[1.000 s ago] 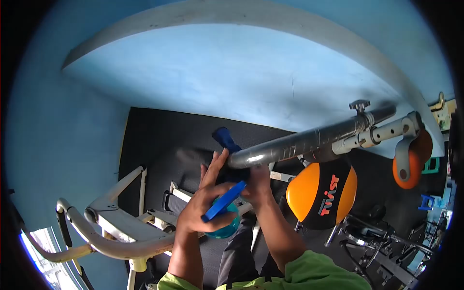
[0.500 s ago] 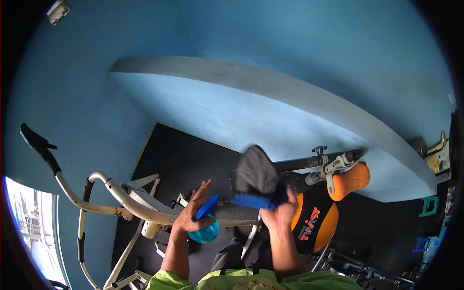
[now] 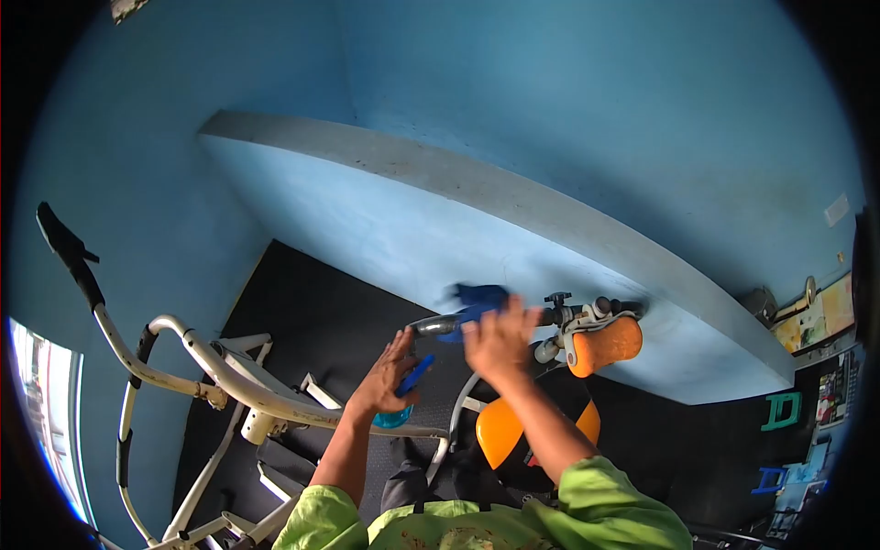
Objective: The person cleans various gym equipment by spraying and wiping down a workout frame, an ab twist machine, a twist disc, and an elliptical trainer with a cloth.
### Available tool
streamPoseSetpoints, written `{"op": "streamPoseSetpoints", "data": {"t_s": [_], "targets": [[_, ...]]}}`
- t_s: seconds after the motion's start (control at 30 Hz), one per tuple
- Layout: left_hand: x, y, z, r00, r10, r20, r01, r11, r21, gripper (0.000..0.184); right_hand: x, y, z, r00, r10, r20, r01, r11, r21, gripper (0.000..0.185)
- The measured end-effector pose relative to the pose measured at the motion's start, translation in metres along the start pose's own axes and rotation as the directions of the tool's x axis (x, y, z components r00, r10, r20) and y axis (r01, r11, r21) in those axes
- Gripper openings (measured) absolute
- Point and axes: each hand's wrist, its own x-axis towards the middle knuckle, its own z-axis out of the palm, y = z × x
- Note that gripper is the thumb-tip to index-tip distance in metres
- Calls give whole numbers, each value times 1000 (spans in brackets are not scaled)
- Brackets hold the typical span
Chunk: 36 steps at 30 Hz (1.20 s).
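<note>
My left hand (image 3: 385, 380) is closed around a spray bottle (image 3: 394, 418) with a blue trigger head and a clear blue body. Its fingertips are at the near end of a dark metal bar (image 3: 437, 325), and I cannot tell whether they touch it. My right hand (image 3: 500, 344) lies over a dark blue cloth (image 3: 478, 298) wrapped partly around that bar. The cloth is smeared by motion, and the palm hides part of it. Just right of this hand, the bar carries a black knob (image 3: 557, 298), a clamp and an orange padded roller (image 3: 607, 346).
A cream-framed exercise machine (image 3: 211, 362) with black grips stands left. An orange and black seat (image 3: 502, 431) is below my right forearm. Behind the bar runs a blue half-wall (image 3: 367, 197) with a grey ledge. A green stool (image 3: 781, 411) is at far right.
My right hand has brought the cloth down onto the bar. My left hand, still holding the spray bottle, is now at the bar's near end. The view has shifted slightly.
</note>
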Motion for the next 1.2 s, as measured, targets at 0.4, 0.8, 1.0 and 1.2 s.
{"op": "streamPoseSetpoints", "data": {"t_s": [0.4, 0.8, 1.0, 1.2], "targets": [[1, -6, 19, 997, 4, 74, -1, 999, -48, 58, -1, 12, 16, 947, -280, 155, 290, 956, -40, 52], [-9, -11, 24, 995, 48, 88, -35, 988, -147, 60, -110, 63, 31, 908, 407, -93, -349, 862, 368, 45], [-7, 35, 17, 898, 382, 218, -378, 924, -59, 67, -249, 117, 44, 449, 885, 123, -678, 248, 692, 24], [39, 114, 51, 817, 542, 197, -501, 836, -225, 56, -190, 152, -67, 668, 667, -330, -239, 612, 754, 42]]}}
